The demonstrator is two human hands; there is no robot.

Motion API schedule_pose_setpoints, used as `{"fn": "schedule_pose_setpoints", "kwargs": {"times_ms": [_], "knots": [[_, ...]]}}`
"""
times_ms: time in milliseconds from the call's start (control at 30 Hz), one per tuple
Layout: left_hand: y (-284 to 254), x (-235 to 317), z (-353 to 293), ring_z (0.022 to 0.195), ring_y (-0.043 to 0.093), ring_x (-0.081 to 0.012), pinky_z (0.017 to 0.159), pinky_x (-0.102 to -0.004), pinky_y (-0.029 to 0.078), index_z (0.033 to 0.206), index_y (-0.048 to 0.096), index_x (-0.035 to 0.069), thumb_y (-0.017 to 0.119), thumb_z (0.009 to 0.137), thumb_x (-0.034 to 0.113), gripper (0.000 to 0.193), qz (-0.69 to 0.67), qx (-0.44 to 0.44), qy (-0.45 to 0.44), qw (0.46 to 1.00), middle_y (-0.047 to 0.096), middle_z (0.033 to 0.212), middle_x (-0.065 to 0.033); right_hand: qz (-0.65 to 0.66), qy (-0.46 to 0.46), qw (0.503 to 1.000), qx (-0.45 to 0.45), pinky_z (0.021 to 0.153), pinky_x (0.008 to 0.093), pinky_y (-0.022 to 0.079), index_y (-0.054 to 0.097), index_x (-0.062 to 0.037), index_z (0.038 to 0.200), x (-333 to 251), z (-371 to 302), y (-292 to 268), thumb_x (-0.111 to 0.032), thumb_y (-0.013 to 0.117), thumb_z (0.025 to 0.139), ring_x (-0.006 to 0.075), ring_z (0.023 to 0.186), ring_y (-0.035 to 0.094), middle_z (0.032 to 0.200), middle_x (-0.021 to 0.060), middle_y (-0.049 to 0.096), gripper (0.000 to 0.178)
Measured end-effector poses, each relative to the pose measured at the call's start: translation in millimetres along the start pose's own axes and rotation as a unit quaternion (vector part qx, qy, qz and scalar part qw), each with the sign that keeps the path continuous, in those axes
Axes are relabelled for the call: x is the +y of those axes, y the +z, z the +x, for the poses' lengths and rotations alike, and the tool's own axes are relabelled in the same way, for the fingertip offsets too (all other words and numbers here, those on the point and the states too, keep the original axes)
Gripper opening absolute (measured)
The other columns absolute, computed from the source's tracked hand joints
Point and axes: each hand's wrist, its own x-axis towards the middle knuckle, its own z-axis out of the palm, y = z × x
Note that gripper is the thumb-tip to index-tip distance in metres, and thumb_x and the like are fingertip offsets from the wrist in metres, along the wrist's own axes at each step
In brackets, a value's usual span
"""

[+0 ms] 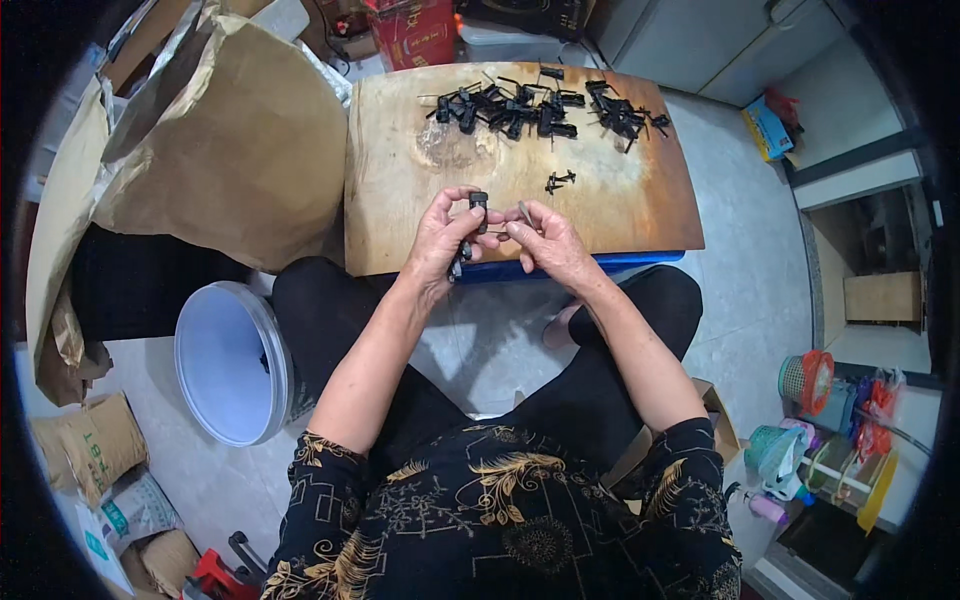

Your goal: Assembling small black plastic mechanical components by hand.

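Observation:
Over the near edge of a wooden tabletop (620,205), my two hands are close together. My left hand (436,245) is closed around a small black plastic part (479,201), held upright between thumb and fingers. More dark pieces (458,266) hang below that palm. Pinched in my right hand (555,245) is a slim greyish tool (525,213), its kind too small to make out. A thin dark rod appears to link the two hands' fingertips. Farther back lies a tangled heap of black plastic parts (510,108), with a smaller cluster (620,112) to its right and several loose bits (560,181) nearer me.
To the left, a large brown paper sack (225,150) leans against the table. A white bucket (225,365) stands by my left knee. An open cardboard box (715,420) is beside my right thigh. Baskets (805,380) and bags crowd the far right; a red box (410,35) sits behind the table.

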Motion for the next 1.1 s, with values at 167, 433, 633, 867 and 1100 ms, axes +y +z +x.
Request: {"fn": "schedule_pose_setpoints", "kwargs": {"times_ms": [167,433,633,867,1100], "knots": [[-10,1,-2,0.058,0.061,-0.0112,0.042,-0.0168,0.045,0.112,0.048,0.005,0.059,0.084,0.010,0.030,-0.013,-0.034,-0.004,0.999,0.059,0.084,-0.0061,0.058,0.037,0.998,-0.009,0.044,0.0148,0.035,0.055,-0.0044,0.100,-9,-10,-3,-0.018,0.058,0.088,0.0039,0.051,0.049,0.088,0.0041,0.062,0.018],[-4,1,-10,0.058,0.059,-0.0097,0.042,-0.0174,0.045,0.116,0.051,0.002,0.062,0.083,0.012,0.036,0.037,-0.092,-0.045,0.994,0.057,0.080,-0.0029,0.079,0.026,0.996,0.016,0.041,0.0155,0.032,0.056,-0.0063,0.097,-11,-10,-2,-0.022,0.062,0.086,0.0033,0.047,0.046,0.071,-0.0009,0.056,0.021],[-2,-4,-9,0.056,0.058,-0.0096,0.042,-0.0180,0.043,0.118,0.049,0.002,0.063,0.083,0.014,0.039,0.098,-0.113,-0.041,0.988,0.056,0.079,-0.0027,0.086,0.035,0.995,-0.026,0.039,0.0168,0.028,0.053,-0.0089,0.087,-3,-6,-7,-0.025,0.063,0.085,0.0023,0.044,0.036,0.062,-0.0054,0.046,0.019],[0,-4,-10,0.053,0.055,-0.0078,0.041,-0.0181,0.041,0.119,0.051,0.003,0.061,0.084,0.014,0.038,0.210,-0.111,-0.030,0.971,0.056,0.075,-0.0013,0.120,0.083,0.989,-0.034,0.038,0.0173,0.022,0.054,-0.0107,0.088,5,-7,-7,-0.028,0.062,0.086,0.0012,0.043,0.031,0.058,-0.0076,0.042,0.019],[0,-7,-9,0.053,0.054,-0.0067,0.042,-0.0177,0.041,0.119,0.050,0.006,0.062,0.083,0.016,0.040,0.118,-0.144,-0.036,0.982,0.058,0.078,-0.0020,0.235,0.113,0.962,-0.085,0.038,0.0169,0.021,0.058,-0.0107,0.105,6,-6,-7,-0.029,0.061,0.086,0.0015,0.042,0.031,0.060,-0.0085,0.044,0.027]]}}
